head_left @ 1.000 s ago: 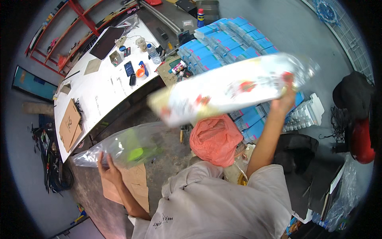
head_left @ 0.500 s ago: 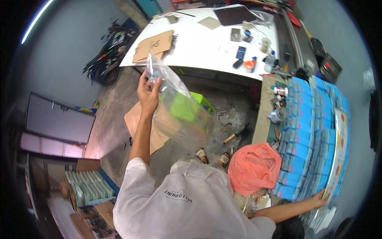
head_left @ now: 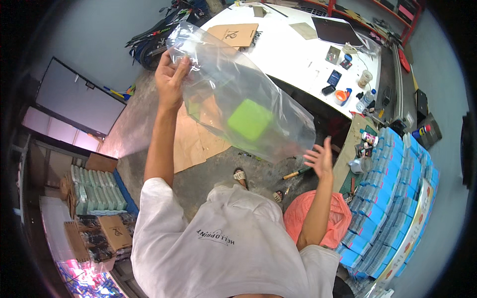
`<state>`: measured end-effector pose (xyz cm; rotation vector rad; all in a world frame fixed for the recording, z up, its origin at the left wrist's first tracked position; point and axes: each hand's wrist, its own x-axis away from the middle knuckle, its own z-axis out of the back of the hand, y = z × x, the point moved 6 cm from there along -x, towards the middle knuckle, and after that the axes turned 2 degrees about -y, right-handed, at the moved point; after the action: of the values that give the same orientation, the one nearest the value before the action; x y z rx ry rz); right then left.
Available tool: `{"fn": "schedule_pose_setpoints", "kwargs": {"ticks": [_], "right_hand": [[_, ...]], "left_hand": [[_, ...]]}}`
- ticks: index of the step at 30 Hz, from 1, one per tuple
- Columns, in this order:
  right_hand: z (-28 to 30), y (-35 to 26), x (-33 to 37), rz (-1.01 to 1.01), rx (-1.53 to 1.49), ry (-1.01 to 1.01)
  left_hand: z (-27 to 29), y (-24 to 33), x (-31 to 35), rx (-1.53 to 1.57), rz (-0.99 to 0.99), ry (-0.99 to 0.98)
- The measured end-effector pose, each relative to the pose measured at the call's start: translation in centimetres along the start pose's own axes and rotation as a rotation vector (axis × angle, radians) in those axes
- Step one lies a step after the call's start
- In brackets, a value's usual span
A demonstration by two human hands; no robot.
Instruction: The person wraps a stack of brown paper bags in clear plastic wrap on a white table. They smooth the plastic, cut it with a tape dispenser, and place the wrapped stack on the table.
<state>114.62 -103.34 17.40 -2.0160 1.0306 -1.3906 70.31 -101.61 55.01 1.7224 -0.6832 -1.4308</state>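
Observation:
My left hand (head_left: 170,82) pinches the upper left end of a large clear plastic bag (head_left: 223,64), its thumb over the film. Held up in the air, the bag slants down to the right, spread wide and wrinkled. Through it show a bright green stool and brown sheet on the floor. Close to the bag's lower right end is my right hand (head_left: 320,158), with fingers spread and nothing in it. Whether its fingertips touch the film, I cannot tell.
Ahead stands a white table (head_left: 293,59) bearing brown cardboard (head_left: 233,35), a phone (head_left: 334,77) and a bottle (head_left: 366,100). At right are blue packs (head_left: 370,198) in stacks and a long printed strip (head_left: 405,243). A salmon plastic bag (head_left: 340,213) lies below my right forearm.
My right hand has left the long strip by the blue stacks and come forward to the bag's lower end. The clear bag has swung out to the right and spread wider, still in my left hand.

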Motion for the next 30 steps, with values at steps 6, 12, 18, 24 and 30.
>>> {"fn": "schedule_pose_setpoints", "kwargs": {"ticks": [6, 12, 18, 24, 30], "right_hand": [[-19.0, -2.6, -3.4, 0.23, -0.364, -0.663], [-31.2, -10.4, -6.4, 0.895, 0.443, -0.255], [-44.0, -16.9, -3.3, 1.717, 0.967, 0.241], [-49.0, -14.6, -0.8, 1.346, 0.896, -0.01], [-46.4, -10.6, -3.0, 0.945, 0.535, -0.502]], "left_hand": [[16.0, -1.1, 3.5, -0.211, 0.039, 0.069], [34.8, -3.9, 8.2, -0.389, 0.2, 0.407], [47.1, -7.7, 16.0, -0.462, 0.337, 0.41], [48.4, -11.5, 26.0, -0.268, 0.587, 0.376], [47.9, -20.5, 37.5, -0.398, 1.182, -0.006]]}}
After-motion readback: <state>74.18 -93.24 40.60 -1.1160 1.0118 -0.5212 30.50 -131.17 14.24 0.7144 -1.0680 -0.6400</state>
